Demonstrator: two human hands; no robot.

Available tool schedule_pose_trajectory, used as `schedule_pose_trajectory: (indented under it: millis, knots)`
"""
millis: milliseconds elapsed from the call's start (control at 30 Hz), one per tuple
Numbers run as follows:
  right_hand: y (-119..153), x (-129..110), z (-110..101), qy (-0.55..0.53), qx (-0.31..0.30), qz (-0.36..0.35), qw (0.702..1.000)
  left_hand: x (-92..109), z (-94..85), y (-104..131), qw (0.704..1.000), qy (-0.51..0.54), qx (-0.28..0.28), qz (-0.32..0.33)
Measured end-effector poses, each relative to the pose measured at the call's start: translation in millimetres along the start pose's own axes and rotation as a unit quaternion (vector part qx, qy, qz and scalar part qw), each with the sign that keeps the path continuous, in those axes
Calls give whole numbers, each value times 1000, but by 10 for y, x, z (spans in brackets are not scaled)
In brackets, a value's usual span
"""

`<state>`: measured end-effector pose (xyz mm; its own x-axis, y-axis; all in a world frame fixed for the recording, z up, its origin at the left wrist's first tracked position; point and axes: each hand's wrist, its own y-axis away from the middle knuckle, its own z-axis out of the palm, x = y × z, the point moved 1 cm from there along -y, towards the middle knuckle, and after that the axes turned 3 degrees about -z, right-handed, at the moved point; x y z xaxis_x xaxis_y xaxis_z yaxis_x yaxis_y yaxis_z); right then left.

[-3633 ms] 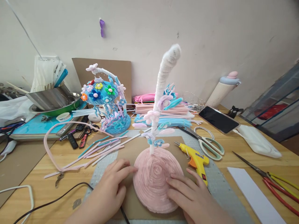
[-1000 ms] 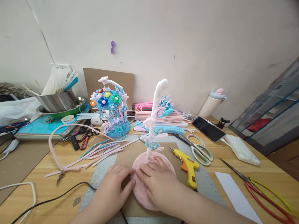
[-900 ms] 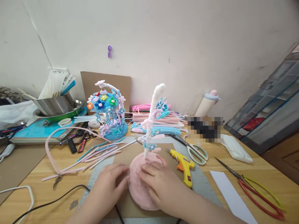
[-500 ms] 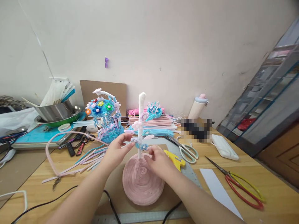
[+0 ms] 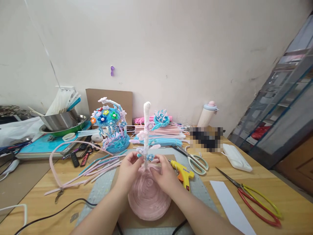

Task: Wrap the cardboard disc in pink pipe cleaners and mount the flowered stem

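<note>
Here, the pink coiled base [image 5: 149, 202] lies near centre on a cardboard sheet [image 5: 177, 217], its white stem [image 5: 146, 120] upright from the far edge. Left hand [image 5: 129, 168] and right hand [image 5: 165, 174] flank the stem's flowered foot, fingers curled, the right thumb over the base; whether either grip is closed on anything, I cannot tell.

Just right of the right hand lies a yellow glue gun [image 5: 184, 173]; farther right are white-handled scissors [image 5: 199, 164]. A white strip [image 5: 230, 205] and red-and-yellow-handled scissors [image 5: 259, 200] lie on the tabletop [image 5: 266, 179] at right. Loose fuzzy strips [image 5: 105, 166] spread left of the left hand, a black cable [image 5: 53, 211] runs to the left forearm, and a blue flowered ornament [image 5: 107, 130] stands far left. Pink and blue bundles [image 5: 168, 142] lie beyond the stem.

The glue gun bears small print, too tiny to read.
</note>
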<state>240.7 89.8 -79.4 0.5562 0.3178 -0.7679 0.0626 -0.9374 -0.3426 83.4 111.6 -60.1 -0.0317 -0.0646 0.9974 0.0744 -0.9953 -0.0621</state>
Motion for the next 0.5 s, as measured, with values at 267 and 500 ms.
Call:
schedule_pose_trajectory:
  millis: [267, 500]
  knots:
    - [10, 51, 59, -44, -13, 21, 999, -100, -68, -74, 999, 41, -10, -27]
    - [34, 23, 63, -39, -16, 10, 999, -79, -117, -135, 998, 41, -31, 20]
